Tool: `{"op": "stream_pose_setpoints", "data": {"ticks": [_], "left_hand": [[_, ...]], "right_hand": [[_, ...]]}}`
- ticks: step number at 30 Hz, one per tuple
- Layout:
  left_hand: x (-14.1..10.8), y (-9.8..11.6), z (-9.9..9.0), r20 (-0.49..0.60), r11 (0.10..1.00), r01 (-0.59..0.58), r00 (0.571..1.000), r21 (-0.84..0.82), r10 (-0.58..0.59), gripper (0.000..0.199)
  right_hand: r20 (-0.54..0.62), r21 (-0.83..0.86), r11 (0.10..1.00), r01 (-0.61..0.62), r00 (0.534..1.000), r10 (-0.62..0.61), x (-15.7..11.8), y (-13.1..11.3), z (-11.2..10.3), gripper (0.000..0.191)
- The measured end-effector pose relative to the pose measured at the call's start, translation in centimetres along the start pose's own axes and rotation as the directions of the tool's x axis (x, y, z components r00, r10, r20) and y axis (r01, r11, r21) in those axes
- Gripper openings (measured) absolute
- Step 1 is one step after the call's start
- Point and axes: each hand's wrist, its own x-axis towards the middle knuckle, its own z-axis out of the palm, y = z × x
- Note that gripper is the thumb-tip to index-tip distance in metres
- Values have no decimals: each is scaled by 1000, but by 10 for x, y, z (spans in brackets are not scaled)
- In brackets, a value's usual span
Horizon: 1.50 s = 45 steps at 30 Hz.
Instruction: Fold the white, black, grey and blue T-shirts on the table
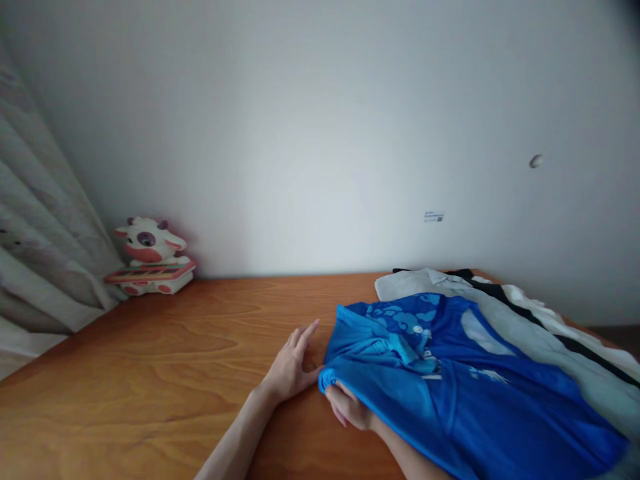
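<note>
A blue garment, with a lighter blue part and a printed pattern, lies crumpled on the right side of the wooden table. My right hand is closed on the near left corner of its light blue cloth, with some fingers hidden under the fabric. Just left of that corner, my left hand rests by the table with its fingers apart. Its thumb reaches to the edge of the cloth; whether it touches I cannot tell. The garment partly covers a pale grey garment.
The wooden table runs back to a white wall. A cow-shaped toy keyboard stands at the far left corner beside a curtain. Black and white clothes lie along the right side behind the grey one.
</note>
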Motion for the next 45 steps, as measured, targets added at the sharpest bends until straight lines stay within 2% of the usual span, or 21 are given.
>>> {"op": "stream_pose_setpoints", "data": {"ticks": [2,4,7,9,15,17,23,27,30,32,34,36,38,40,42,44,45], "left_hand": [[2,7,-2,52,998,-62,997,-7,62,89],[5,13,-4,131,992,-127,983,9,125,69],[8,19,-6,218,979,-197,959,44,183,37],[9,21,-8,219,977,-212,954,19,203,28],[8,29,-14,147,978,-119,979,-172,145,42],[8,31,-15,150,973,-87,981,-213,121,45],[9,28,-10,176,962,-127,969,-240,171,42],[10,23,-6,175,919,-5,981,-395,80,47],[12,16,-6,88,823,150,989,-548,-121,49],[14,10,-5,18,687,222,956,-692,-292,50],[17,4,-3,-12,501,219,909,-838,-417,50],[19,-2,-2,-31,306,158,845,-939,-534,48],[20,-8,-2,-45,163,83,752,-983,-657,47],[20,-13,-4,-69,98,9,646,-995,-760,46],[20,-19,-6,-97,83,-51,568,-995,-818,44],[20,-24,-9,-123,86,-96,519,-992,-846,40],[19,-26,-10,-129,93,-95,518,-991,-846,38]], "right_hand": [[160,37,999,9,987,-15,-2,-8,4,58],[262,92,996,-15,965,-10,-1,-15,2,60],[300,153,986,-64,954,16,0,-24,-2,61],[315,169,982,-86,949,29,0,-25,-3,61],[366,130,973,-189,922,130,3,-7,8,61],[361,122,976,-183,924,128,4,0,11,58],[325,121,985,-125,942,80,2,7,15,54],[269,79,997,-13,963,-9,2,-5,5,57],[205,8,997,73,976,-73,4,-19,-5,58],[99,-47,990,135,986,-130,8,-24,-11,55],[-86,-95,982,161,982,-170,12,-23,-15,48],[-314,-166,975,151,929,-197,16,-16,-19,42],[-485,-266,955,132,838,-251,20,-6,-23,42],[-550,-362,925,112,775,-310,23,3,-28,42],[-552,-428,899,97,759,-345,27,10,-33,42],[-568,-465,884,49,750,-340,29,15,-35,46],[-586,-473,881,11,743,-324,30,17,-35,49]]}}
